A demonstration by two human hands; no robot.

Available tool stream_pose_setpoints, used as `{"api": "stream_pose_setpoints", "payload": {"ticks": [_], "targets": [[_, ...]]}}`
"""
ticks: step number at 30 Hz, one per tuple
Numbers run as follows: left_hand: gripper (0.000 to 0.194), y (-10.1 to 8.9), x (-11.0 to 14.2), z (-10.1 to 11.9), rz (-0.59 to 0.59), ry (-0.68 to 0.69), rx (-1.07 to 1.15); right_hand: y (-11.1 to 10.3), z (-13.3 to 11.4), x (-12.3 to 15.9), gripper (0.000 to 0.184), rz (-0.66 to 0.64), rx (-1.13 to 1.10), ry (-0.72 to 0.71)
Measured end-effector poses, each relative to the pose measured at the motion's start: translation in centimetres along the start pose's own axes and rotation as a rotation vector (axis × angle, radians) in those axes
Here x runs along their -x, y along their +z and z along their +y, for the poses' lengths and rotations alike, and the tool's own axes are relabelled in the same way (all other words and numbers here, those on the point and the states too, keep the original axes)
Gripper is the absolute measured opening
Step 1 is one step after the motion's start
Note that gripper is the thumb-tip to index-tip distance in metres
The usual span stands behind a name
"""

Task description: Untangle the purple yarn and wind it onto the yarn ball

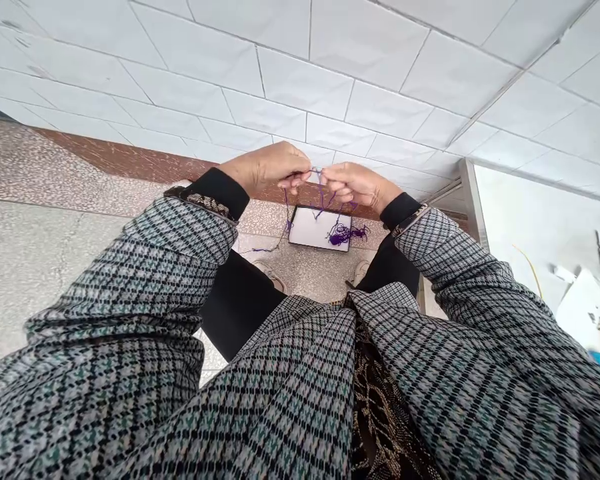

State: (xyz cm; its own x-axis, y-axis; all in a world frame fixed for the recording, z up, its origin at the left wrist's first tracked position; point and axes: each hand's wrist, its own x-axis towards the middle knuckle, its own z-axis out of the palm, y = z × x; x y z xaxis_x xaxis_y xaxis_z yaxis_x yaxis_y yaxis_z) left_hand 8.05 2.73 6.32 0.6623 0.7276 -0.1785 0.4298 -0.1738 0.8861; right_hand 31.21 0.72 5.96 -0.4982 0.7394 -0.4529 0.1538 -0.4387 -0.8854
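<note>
Both hands are raised in front of me, close together, above a shallow box (pixel 307 230) with a white inside and dark rim. My left hand (pixel 279 167) pinches a thin purple cord (pixel 321 195) between thumb and fingers. Just beside it, my right hand (pixel 353 181) pinches the same cord, with a short stretch of it between the fingertips. Loose purple strands hang from both hands. A tangled purple bundle (pixel 341 233) lies at the box's right side, partly over its rim. One strand end trails left of the box.
A white tiled wall (pixel 280 73) rises ahead, with a reddish-brown band (pixel 130 157) at its foot. The speckled floor (pixel 55 267) spreads to the left. On the right stands a white surface (pixel 520 227) with a yellow strand (pixel 529 267) and small items. My feet flank the box.
</note>
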Motion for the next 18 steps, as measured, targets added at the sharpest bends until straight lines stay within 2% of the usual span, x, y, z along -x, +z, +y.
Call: {"api": "stream_pose_setpoints", "payload": {"ticks": [3, 7, 12, 14, 16, 18], "targets": [[0.017, -0.7, 0.3, -2.2, -0.005, -0.017, 0.095, -1.9, -1.7, 1.6, 0.032, 0.146, -0.010, -0.102], [0.015, -1.9, 1.8, -4.8, 0.026, -0.151, 0.208, -5.8, -4.5, 4.9, 0.033, 0.391, -0.135, -0.247], [0.025, -3.0, 4.8, -6.9, 0.106, -0.290, 0.223, -13.8, -6.9, 8.5, 0.045, 0.775, -0.400, -0.553], [0.029, -3.7, 5.8, -8.0, 0.148, -0.339, 0.212, -16.9, -7.1, 9.8, 0.049, 0.885, -0.634, -0.739], [0.029, -4.6, 6.8, -9.3, 0.184, -0.387, 0.213, -19.2, -6.8, 11.4, 0.050, 0.897, -0.896, -0.919], [0.027, -5.8, 7.8, -10.8, 0.231, -0.444, 0.199, -20.7, -6.3, 13.4, 0.053, 0.882, -1.085, -1.011]]}}
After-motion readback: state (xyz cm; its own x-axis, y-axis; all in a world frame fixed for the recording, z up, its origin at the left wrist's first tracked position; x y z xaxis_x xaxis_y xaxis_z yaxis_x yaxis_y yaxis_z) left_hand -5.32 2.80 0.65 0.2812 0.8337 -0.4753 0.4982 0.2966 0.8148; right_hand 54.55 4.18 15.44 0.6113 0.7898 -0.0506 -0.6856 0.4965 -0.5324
